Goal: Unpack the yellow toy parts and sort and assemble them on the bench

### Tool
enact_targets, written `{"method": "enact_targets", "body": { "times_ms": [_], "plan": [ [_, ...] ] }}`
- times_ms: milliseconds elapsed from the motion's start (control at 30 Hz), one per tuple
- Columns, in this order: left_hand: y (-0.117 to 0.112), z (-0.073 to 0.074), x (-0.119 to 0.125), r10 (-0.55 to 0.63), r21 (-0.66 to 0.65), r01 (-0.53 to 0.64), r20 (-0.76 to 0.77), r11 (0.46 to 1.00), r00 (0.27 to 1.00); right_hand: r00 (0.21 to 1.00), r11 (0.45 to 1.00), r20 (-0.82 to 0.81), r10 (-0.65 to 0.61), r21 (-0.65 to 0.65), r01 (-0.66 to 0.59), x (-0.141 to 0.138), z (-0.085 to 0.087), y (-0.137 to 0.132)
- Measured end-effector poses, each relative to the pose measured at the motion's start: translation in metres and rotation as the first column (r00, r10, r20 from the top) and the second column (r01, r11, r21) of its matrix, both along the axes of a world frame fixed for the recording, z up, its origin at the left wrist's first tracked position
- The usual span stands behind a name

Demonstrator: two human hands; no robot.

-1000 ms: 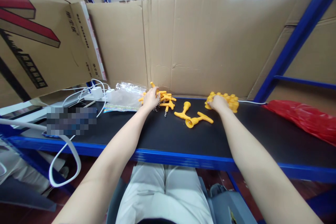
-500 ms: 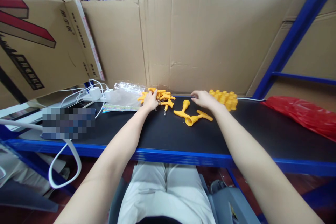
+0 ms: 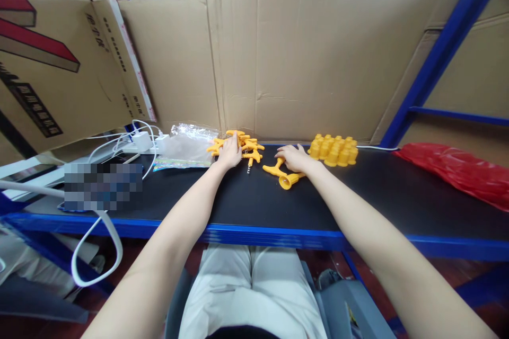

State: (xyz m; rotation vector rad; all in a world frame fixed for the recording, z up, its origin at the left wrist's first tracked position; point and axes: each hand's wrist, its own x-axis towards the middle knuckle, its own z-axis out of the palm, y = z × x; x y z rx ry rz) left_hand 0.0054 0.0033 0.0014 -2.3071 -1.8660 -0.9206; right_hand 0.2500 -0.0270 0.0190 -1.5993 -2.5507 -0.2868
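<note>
My left hand [image 3: 229,151] rests on a heap of small yellow T-shaped plastic parts with metal screws [image 3: 247,148] at the back of the black shelf top; its fingers curl over them. My right hand [image 3: 293,158] lies over two larger yellow funnel-shaped parts [image 3: 285,177] in the middle of the shelf, fingers bent down on them. To its right stands a cluster of yellow cone-shaped parts [image 3: 334,149], untouched.
A clear plastic bag [image 3: 190,143] lies left of the heap, with white chargers and cables [image 3: 139,143] beyond it. A red plastic bag [image 3: 457,172] sits at the right. Cardboard sheets [image 3: 294,63] wall the back, and a blue shelf edge [image 3: 254,235] runs along the front.
My right hand left the yellow cone cluster and moved left onto the two funnel-shaped parts. My left hand stayed on the heap of T-shaped parts.
</note>
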Motion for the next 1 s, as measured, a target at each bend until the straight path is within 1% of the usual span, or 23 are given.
{"method": "enact_targets", "body": {
  "times_ms": [100, 200, 300, 467, 567, 667, 733, 767, 800, 833, 900, 967, 1000],
  "plan": [
    [-0.002, 0.001, 0.000, -0.015, -0.004, 0.015, 0.005, 1.000, 1.000, 0.999, 0.997, -0.001, 0.052, 0.051, -0.052, 0.001, -0.002, 0.001],
    [-0.003, 0.002, 0.000, -0.002, -0.021, 0.002, -0.025, 1.000, 1.000, 0.997, 0.993, -0.010, 0.071, 0.090, -0.070, 0.003, 0.001, 0.002],
    [-0.003, 0.001, 0.000, 0.020, -0.041, -0.021, -0.031, 0.999, 0.999, 0.997, 0.990, -0.053, 0.053, 0.131, -0.046, 0.005, 0.007, 0.001],
    [-0.004, -0.001, 0.003, 0.007, -0.031, -0.008, -0.031, 0.999, 0.999, 0.993, 0.982, -0.112, 0.023, 0.188, -0.002, 0.009, 0.018, -0.002],
    [-0.008, 0.003, 0.005, -0.003, 0.035, 0.005, -0.033, 0.999, 0.999, 0.990, 0.970, -0.139, -0.027, 0.236, 0.060, 0.015, 0.024, -0.003],
    [-0.014, 0.012, 0.010, -0.068, 0.175, 0.071, -0.026, 0.982, 0.997, 0.977, 0.945, -0.182, -0.109, 0.285, 0.159, 0.021, 0.027, -0.003],
    [-0.020, 0.019, 0.016, -0.175, 0.253, 0.177, -0.031, 0.951, 0.984, 0.961, 0.920, -0.219, -0.166, 0.316, 0.231, 0.024, 0.029, -0.002],
    [-0.025, 0.022, 0.021, -0.245, 0.272, 0.247, -0.042, 0.930, 0.969, 0.953, 0.907, -0.237, -0.190, 0.328, 0.263, 0.025, 0.029, -0.003],
    [-0.031, 0.025, 0.027, -0.336, 0.274, 0.340, -0.063, 0.900, 0.940, 0.945, 0.896, -0.251, -0.211, 0.336, 0.290, 0.025, 0.030, -0.003],
    [-0.037, 0.027, 0.034, -0.439, 0.266, 0.447, -0.092, 0.854, 0.894, 0.938, 0.888, -0.261, -0.228, 0.340, 0.310, 0.025, 0.030, -0.003],
    [-0.053, 0.029, 0.049, -0.608, 0.217, 0.632, -0.172, 0.744, 0.775, 0.932, 0.882, -0.264, -0.249, 0.336, 0.331, 0.024, 0.030, -0.004],
    [-0.069, 0.030, 0.064, -0.709, 0.180, 0.738, -0.204, 0.650, 0.675, 0.932, 0.886, -0.259, -0.252, 0.327, 0.330, 0.022, 0.030, -0.005],
    [-0.075, 0.029, 0.070, -0.739, 0.157, 0.769, -0.213, 0.620, 0.640, 0.934, 0.889, -0.257, -0.250, 0.322, 0.326, 0.022, 0.030, -0.006]
  ]
}}
